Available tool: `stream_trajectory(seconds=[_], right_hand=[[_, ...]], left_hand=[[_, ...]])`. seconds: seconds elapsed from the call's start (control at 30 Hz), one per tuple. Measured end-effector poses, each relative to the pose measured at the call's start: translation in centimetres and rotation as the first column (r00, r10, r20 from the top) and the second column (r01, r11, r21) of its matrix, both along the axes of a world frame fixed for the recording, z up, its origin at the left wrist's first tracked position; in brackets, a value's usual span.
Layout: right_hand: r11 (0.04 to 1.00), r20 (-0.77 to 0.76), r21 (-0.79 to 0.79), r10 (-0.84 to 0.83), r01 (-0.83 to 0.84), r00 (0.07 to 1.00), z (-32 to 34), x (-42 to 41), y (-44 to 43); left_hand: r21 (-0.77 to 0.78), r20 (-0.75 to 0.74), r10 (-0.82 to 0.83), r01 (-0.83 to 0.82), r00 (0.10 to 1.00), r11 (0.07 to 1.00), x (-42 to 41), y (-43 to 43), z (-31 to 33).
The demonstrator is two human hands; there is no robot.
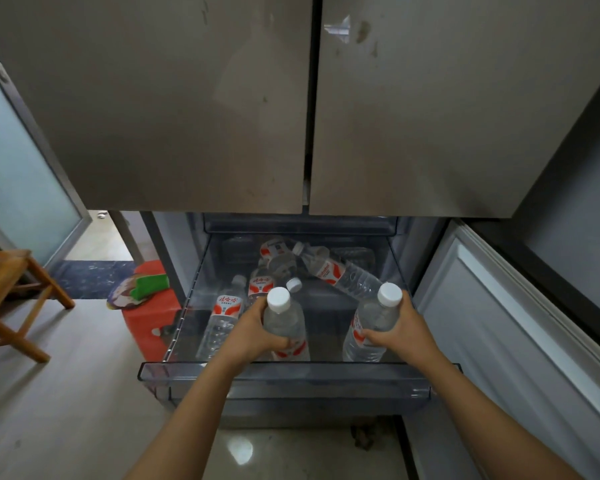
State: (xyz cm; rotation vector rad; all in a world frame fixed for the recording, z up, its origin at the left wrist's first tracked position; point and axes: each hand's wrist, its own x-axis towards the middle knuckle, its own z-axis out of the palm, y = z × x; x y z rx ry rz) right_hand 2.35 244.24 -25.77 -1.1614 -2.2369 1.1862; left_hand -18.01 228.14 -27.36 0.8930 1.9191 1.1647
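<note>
Here, at the far left, a light-brown wooden stool stands on the pale floor. Just right of it, a red plastic stool carries a round printed disc and a green plastic piece. Next comes the clear plastic fridge drawer, pulled out below the closed grey upper fridge doors.

Inside, near the drawer's left wall, a clear water bottle with a red-and-white label lies along the floor of the drawer. The left hand has its fingers and thumb wrapped round the body of a white-capped clear water bottle, which is upright in the front middle of the drawer with its cap toward the camera. Behind it, at the back, a loose heap of similar bottles lies tilted across one another.

Further right, a second white-capped clear water bottle leans slightly at the front right of the drawer, and the right hand grips its body with curled fingers. Whether either held bottle touches the drawer floor cannot be told. At the far right, the white-lined lower fridge door stands open.
</note>
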Motion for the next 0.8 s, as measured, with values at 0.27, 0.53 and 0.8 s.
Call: stream_trajectory(seconds=[0.27,0.53,0.8], right_hand=[[0.993,-0.099,0.097,-0.058,0.068,0.993,1.5,-0.2,-0.6],[0.974,-0.316,0.177,0.194,-0.143,0.929,10.5,-2.7,-2.1],[0.901,-0.558,0.194,0.427,-0.389,0.711,17.7,-6.6,-5.6]], left_hand=[[0.200,0.051,0.194,-0.200,0.980,0.959,0.8,-0.7,1.3],[0.486,-0.005,0.308,-0.266,0.951,0.832,0.3,-3.4,10.3],[0.728,0.041,0.482,-0.356,0.875,0.585,-1.1,-10.8,15.6]])
